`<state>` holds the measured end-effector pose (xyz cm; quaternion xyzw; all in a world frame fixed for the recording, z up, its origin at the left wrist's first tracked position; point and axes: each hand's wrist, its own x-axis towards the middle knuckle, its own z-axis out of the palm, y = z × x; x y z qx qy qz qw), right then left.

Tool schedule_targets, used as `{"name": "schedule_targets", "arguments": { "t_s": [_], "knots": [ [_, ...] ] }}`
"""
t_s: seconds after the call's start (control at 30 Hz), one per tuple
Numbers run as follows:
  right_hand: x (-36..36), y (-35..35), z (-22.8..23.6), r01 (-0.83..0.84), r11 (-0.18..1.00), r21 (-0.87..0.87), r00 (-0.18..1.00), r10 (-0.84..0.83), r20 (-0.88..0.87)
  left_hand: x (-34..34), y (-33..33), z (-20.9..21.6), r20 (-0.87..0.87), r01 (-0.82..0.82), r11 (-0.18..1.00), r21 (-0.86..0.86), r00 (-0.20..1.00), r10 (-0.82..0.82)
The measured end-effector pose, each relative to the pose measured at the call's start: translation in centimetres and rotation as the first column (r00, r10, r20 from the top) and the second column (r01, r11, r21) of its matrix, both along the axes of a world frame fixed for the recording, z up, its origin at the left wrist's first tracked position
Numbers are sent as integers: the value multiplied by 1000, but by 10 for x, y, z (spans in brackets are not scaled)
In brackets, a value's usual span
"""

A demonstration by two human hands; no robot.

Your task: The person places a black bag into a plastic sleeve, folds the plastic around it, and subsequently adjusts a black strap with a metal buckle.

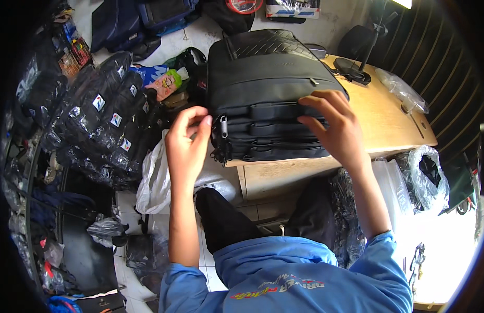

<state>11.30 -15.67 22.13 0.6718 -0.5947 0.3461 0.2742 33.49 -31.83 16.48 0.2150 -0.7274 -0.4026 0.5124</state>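
Observation:
A stack of black backpacks (270, 83) lies flat on the wooden table in front of me. Their top handles (276, 112) and zippers face my body. My left hand (185, 143) is at the stack's near left corner, beside a grey zipper pull (224, 126). Its thumb and fingers are bent with a small gap between them, and nothing shows in them. At the near right edge of the topmost backpack is my right hand (333, 122), index finger and thumb spread apart by the handle. Whether its fingertips touch the fabric I cannot tell.
The wooden table (388, 112) carries a desk lamp (359, 68) and a clear plastic bag (403, 89) on the right. Plastic-wrapped black bags (103, 112) are piled at the left. A white plastic bag (157, 177) hangs near my left forearm. More clear wrapping (429, 177) lies at the right.

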Motion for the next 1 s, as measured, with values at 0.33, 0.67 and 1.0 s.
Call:
{"name": "schedule_targets", "arguments": {
  "t_s": [0.33, 0.67, 1.0],
  "knots": [
    [-21, -12, 4, -156, 980, -124, 985, 145, -96, -8, -5, 25, 149, -72, 995, -63, 986, 80],
    [-34, -1, 1, -77, 987, -138, 995, 84, 49, -17, 36, 49, 173, -219, 827, -518, 920, 352],
    [-66, 27, -1, 11, 976, -218, 990, 20, 139, -57, 79, 57, 240, -167, 677, -716, 852, 465]
  ]
}}
